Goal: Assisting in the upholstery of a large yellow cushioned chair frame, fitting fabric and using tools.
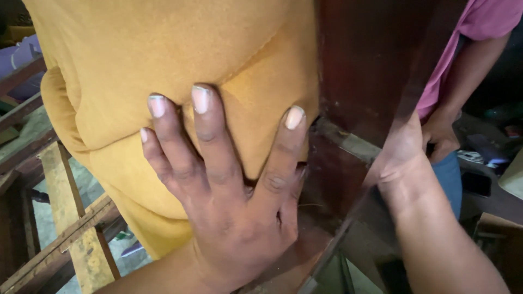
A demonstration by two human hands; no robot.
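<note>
Half the right hand (402,155) hides behind dark wood (376,60).

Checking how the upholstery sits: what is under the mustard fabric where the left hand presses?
The left hand presses flat on the mustard fabric, which bulges softly beside the dark wooden frame. Whatever fills it is fully covered and cannot be seen.

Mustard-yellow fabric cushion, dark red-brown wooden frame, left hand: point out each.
Mustard-yellow fabric cushion (163,49), head view, upper flat face.
Dark red-brown wooden frame (365,60), head view, upright panel.
Left hand (229,207), head view, back of hand.
</note>
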